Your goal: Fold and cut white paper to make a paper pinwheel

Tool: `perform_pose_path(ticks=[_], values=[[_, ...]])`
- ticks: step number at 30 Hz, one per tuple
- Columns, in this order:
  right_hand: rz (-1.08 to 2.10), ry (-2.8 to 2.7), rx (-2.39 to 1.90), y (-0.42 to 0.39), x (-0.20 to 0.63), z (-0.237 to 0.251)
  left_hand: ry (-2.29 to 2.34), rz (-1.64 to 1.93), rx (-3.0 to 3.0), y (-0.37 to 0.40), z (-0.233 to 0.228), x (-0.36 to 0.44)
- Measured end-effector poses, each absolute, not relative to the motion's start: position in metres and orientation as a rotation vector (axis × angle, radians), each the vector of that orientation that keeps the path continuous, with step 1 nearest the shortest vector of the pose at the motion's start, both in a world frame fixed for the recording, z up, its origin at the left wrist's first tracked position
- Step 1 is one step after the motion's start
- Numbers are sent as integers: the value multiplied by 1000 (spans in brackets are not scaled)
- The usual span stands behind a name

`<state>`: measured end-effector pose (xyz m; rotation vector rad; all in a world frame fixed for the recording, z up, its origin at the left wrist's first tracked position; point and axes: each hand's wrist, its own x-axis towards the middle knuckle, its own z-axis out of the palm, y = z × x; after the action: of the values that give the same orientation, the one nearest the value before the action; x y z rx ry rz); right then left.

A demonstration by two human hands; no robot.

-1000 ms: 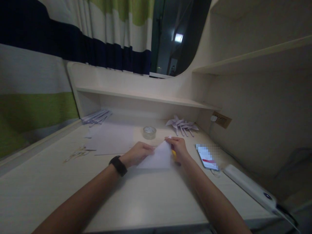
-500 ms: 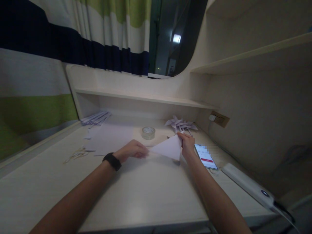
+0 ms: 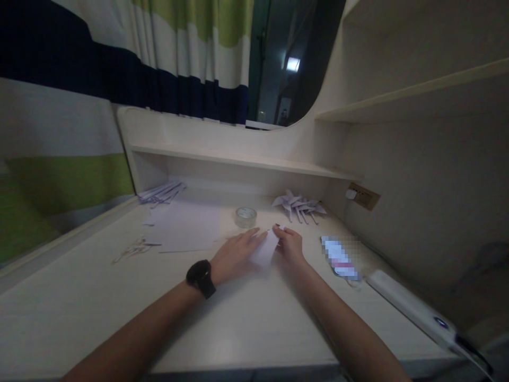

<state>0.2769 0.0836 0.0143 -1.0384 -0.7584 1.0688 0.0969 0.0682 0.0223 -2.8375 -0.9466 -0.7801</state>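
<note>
Head view of the person's two forearms, entering from the lower edge of the frame, both bare with no sleeves showing. The left hand (image 3: 237, 254), at centre frame, carries a black wristband (image 3: 201, 278) with a rounded dark face, worn snugly at the wrist. The right hand (image 3: 291, 246), just right of centre, wears nothing; no rings can be made out in the dim light.

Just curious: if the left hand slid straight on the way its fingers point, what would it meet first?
Probably the tape roll; the left hand points across the folded paper towards it, though depth is unclear.
</note>
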Motion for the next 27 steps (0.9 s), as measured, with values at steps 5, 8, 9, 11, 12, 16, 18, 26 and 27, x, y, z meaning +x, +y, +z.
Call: perform_pose_path(ticks=[5, 8, 9, 11, 12, 16, 18, 26, 27], values=[[1072, -743, -1048, 86, 285, 16, -861, -699, -2788, 74, 21, 92], [1058, -739, -1042, 89, 291, 17, -832, -675, -2781, 75, 21, 91], [1057, -735, -1045, 90, 292, 17, -827, -670, -2781, 75, 21, 91], [1066, -728, -1057, 91, 293, 17, -825, -668, -2783, 76, 19, 92], [1074, -726, -1064, 92, 294, 17, -824, -673, -2789, 76, 18, 92], [1099, -694, -1055, 94, 299, 23, -811, -741, -2840, 75, 16, 93], [1064, -659, -1042, 94, 304, 27, -814, -767, -2867, 74, 16, 93], [1401, -869, -1014, 93, 299, 18, -1047, -1097, -2851, 84, 13, 92], [1403, -913, -1015, 92, 296, 16, -1059, -1124, -2854, 86, 13, 91]])
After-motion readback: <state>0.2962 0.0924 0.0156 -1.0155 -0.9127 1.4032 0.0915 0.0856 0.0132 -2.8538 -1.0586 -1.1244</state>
